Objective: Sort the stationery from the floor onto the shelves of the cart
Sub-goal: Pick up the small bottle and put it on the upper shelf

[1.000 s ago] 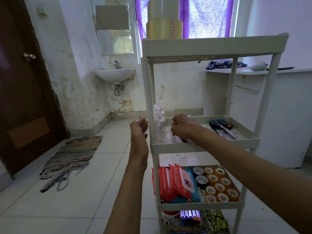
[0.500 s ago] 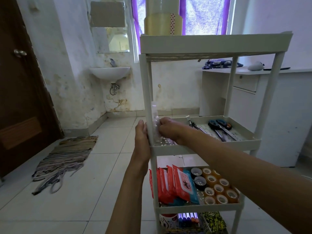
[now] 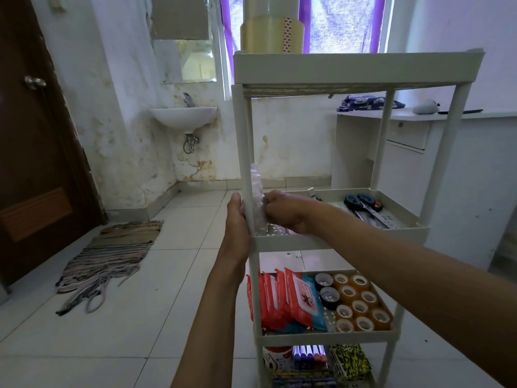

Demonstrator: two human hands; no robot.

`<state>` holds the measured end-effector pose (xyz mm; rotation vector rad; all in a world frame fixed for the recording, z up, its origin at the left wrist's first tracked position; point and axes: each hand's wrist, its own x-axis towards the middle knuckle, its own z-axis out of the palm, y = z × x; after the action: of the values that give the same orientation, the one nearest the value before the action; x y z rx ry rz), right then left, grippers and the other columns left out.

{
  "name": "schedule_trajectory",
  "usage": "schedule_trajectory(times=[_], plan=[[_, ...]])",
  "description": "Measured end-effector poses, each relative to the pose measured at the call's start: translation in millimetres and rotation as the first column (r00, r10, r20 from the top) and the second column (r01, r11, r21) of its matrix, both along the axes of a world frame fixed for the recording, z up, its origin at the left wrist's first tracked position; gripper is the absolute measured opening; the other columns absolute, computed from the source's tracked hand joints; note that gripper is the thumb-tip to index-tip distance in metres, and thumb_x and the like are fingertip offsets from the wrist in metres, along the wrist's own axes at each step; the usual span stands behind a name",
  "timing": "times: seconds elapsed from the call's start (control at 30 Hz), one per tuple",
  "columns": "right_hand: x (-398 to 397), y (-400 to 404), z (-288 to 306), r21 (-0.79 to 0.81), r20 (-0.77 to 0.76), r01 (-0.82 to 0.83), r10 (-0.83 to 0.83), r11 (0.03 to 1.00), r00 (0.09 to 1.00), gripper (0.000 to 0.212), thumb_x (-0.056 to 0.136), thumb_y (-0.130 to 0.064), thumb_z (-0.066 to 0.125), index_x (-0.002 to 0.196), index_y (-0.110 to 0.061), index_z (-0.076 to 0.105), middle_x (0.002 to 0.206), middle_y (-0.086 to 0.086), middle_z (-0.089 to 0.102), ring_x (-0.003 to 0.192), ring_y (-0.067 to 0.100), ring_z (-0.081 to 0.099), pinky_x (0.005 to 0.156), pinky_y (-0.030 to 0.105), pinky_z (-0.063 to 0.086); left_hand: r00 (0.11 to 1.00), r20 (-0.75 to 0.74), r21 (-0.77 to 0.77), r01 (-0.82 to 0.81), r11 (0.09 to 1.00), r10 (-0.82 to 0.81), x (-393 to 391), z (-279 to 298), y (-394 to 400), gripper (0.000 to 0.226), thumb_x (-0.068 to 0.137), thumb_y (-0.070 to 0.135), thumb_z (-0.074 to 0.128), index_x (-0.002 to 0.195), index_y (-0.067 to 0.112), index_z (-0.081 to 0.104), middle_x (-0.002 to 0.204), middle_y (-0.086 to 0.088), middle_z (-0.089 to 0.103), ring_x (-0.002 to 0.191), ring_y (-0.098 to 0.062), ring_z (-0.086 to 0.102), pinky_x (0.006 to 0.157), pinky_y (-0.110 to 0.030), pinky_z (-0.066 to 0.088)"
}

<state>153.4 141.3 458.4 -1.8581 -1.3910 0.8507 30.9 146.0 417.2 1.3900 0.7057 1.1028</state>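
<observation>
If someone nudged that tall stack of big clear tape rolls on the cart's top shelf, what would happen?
The stack of wide clear tape rolls would probably tip, standing tall near the white plastic cart edge. Freed rolls, being round, might roll off.

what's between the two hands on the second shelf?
Head view: the cart's front-left post and a clear plastic packet. The left hand rests against the post; the right hand holds the packet upright.

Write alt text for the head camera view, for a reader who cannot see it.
A person's right hand holds a clear plastic packet upright at the left end of a white cart's second shelf, while the left hand rests against the corner post. Scissors lie on that shelf; small tape rolls and red packets fill the shelf below.
</observation>
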Motion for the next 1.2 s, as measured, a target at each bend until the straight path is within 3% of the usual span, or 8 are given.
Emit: schedule_trajectory(times=[0.17, 0.23, 0.4, 0.5, 0.63, 0.77, 0.97, 1.2], plan=[[7, -6, 3, 0.034, 0.018, 0.025, -0.025, 0.999, 1.000, 0.027, 0.093, -0.012, 0.048, 0.117, -0.003, 0.058, 0.118, 0.018, 0.060, 0.111, 0.028, 0.062, 0.100, 0.041, 0.052, 0.999, 0.000, 0.017, -0.043, 0.999, 0.043, -3, 1, -12, 0.064, 0.105, 0.054, 0.012, 0.115, 0.027, 0.069, 0.100, 0.000, 0.074, 0.090, -0.008, 0.070, 0.069, -0.018, 0.050], [8, -14, 7, 0.048, 0.079, 0.060, -0.063, 0.997, 0.995, 0.025, 0.083, -0.010, 0.049, 0.107, -0.008, 0.054, 0.104, 0.017, 0.054, 0.093, 0.027, 0.055, 0.080, 0.039, 0.050, 0.991, -0.027, 0.061, -0.128, 0.990, 0.130, -3, 1, -21, 0.061, 0.105, 0.055, 0.012, 0.125, 0.029, 0.063, 0.108, 0.010, 0.068, 0.086, 0.005, 0.063, 0.067, -0.008, 0.043], [24, -22, 0, 0.053, 0.202, 0.053, -0.062, 0.997, 0.977, 0.028, 0.066, -0.018, 0.043, 0.094, -0.019, 0.047, 0.095, 0.020, 0.047, 0.079, 0.028, 0.046, 0.065, 0.039, 0.040, 0.915, -0.012, 0.287, -0.383, 0.878, 0.403, -9, 6, -31, 0.057, 0.102, 0.049, 0.019, 0.144, 0.022, 0.046, 0.142, 0.007, 0.051, 0.121, 0.004, 0.043, 0.103, -0.018, 0.027], [10, -52, 10, 0.142, 0.247, 0.030, -0.064, 0.989, 0.967, 0.047, 0.079, -0.011, 0.054, 0.125, -0.021, 0.047, 0.123, 0.013, 0.054, 0.106, 0.027, 0.057, 0.088, 0.041, 0.055, 0.863, 0.093, 0.374, -0.492, 0.786, 0.497, -15, 10, -38, 0.037, 0.108, 0.034, 0.030, 0.133, 0.018, 0.053, 0.120, 0.012, 0.057, 0.109, 0.006, 0.051, 0.098, -0.019, 0.043], [6, -90, 16, 0.283, 0.331, -0.003, -0.095, 0.959, 0.939, 0.064, 0.090, -0.008, 0.063, 0.147, -0.012, 0.035, 0.142, 0.005, 0.050, 0.129, 0.019, 0.049, 0.106, 0.032, 0.045, 0.792, 0.265, 0.581, -0.587, 0.564, 0.551, -23, 11, -56, 0.028, 0.103, 0.022, 0.042, 0.123, 0.008, 0.056, 0.120, -0.003, 0.058, 0.113, -0.014, 0.056, 0.096, -0.032, 0.050], [9, -122, 11, 0.408, 0.318, -0.006, -0.135, 0.913, 0.938, 0.050, 0.090, -0.010, 0.067, 0.136, -0.012, 0.047, 0.116, -0.003, 0.059, 0.106, 0.009, 0.057, 0.094, 0.022, 0.050, 0.853, 0.216, 0.784, -0.442, 0.436, 0.476, -25, 1, -81, 0.017, 0.100, 0.012, 0.047, 0.109, 0.004, 0.059, 0.105, -0.008, 0.060, 0.096, -0.014, 0.057, 0.082, -0.018, 0.046], [21, -156, -25, 0.502, 0.322, -0.001, -0.185, 0.865, 0.929, 0.027, 0.089, -0.011, 0.067, 0.114, -0.017, 0.059, 0.093, -0.009, 0.064, 0.084, 0.005, 0.063, 0.072, 0.016, 0.054, 0.906, -0.141, 0.847, -0.099, 0.522, 0.400, -8, -44, -103, 0.018, 0.099, 0.027, 0.047, 0.107, 0.016, 0.058, 0.104, 0.003, 0.059, 0.091, -0.003, 0.054, 0.077, -0.008, 0.043], [38, -185, -132, 0.336, 0.438, -0.050, -0.109, 0.941, 0.892, 0.014, 0.085, -0.019, 0.064, 0.097, -0.025, 0.067, 0.086, -0.014, 0.067, 0.075, 0.003, 0.065, 0.068, 0.028, 0.057, 0.766, -0.601, 0.654, 0.306, 0.691, 0.230, 7, -148, -114, 0.010, 0.093, 0.032, 0.054, 0.096, 0.022, 0.055, 0.085, 0.006, 0.063, 0.074, -0.012, 0.060, 0.064, -0.037, 0.052]])
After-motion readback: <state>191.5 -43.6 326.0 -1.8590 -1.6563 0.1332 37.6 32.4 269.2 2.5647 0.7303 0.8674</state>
